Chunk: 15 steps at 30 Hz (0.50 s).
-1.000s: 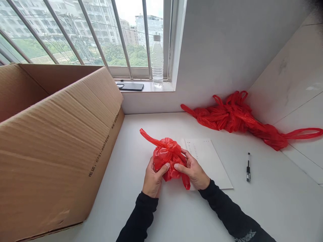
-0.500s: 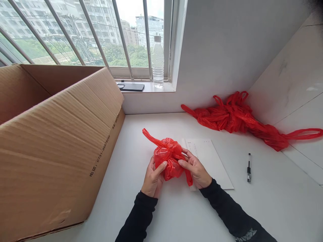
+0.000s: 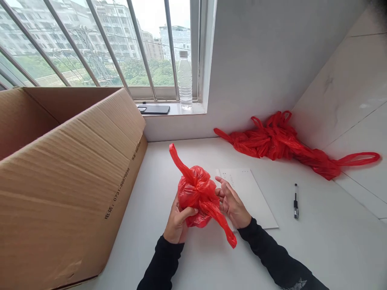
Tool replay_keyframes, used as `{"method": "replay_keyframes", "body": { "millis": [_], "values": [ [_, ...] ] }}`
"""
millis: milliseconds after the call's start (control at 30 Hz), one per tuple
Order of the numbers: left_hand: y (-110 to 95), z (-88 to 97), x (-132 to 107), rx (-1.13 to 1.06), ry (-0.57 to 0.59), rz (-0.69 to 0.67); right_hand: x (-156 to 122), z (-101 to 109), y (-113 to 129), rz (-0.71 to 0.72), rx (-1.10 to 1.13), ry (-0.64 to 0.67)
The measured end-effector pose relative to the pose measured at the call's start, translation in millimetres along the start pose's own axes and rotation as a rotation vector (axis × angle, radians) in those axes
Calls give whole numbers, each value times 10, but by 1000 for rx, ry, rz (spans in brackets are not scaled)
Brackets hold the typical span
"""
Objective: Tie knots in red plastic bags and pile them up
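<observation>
A red plastic bag (image 3: 198, 195), bunched into a round bundle and twisted or knotted at its middle, rests in my left hand (image 3: 177, 219). The left thumb presses on its front and the other fingers pass behind it. One handle loop sticks up to the left, while another hangs down to the right. Close by the bag's right side is my right hand (image 3: 232, 205), its fingers apart and partly curled, with the fingertips near the plastic. What lies inside the bag is hidden.
An open cardboard box (image 3: 72, 189) stands at left. A paper pad (image 3: 250, 197) lies behind my right hand, with a pen (image 3: 296, 201) to its right. More red plastic bags (image 3: 278, 139) lie along the wall. The windowsill bears a phone (image 3: 154, 109) and a water bottle (image 3: 185, 82).
My right hand has let go of the bag and spread its fingers. The bag has turned in my left hand, so its handle loops now stretch out further. The view has shifted slightly.
</observation>
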<state>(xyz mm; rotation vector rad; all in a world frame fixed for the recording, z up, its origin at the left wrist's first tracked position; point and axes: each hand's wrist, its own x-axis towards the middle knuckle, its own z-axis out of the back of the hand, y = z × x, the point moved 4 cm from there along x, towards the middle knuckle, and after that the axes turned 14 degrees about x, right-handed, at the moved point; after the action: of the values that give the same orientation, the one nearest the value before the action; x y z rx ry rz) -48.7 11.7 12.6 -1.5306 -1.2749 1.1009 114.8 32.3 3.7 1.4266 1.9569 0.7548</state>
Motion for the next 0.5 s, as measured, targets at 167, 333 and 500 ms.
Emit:
{"method": "replay_keyframes", "body": {
  "millis": [167,333,500],
  "values": [
    [-12,58,5,188,114,-6,51,-23,-11,72,-65,118],
    [-272,174,-88,501,-353,-170,59,17,-9,144,-73,46],
    [-262,-97,-120,714,-361,-40,39,30,-59,140,-89,50]
  ]
}}
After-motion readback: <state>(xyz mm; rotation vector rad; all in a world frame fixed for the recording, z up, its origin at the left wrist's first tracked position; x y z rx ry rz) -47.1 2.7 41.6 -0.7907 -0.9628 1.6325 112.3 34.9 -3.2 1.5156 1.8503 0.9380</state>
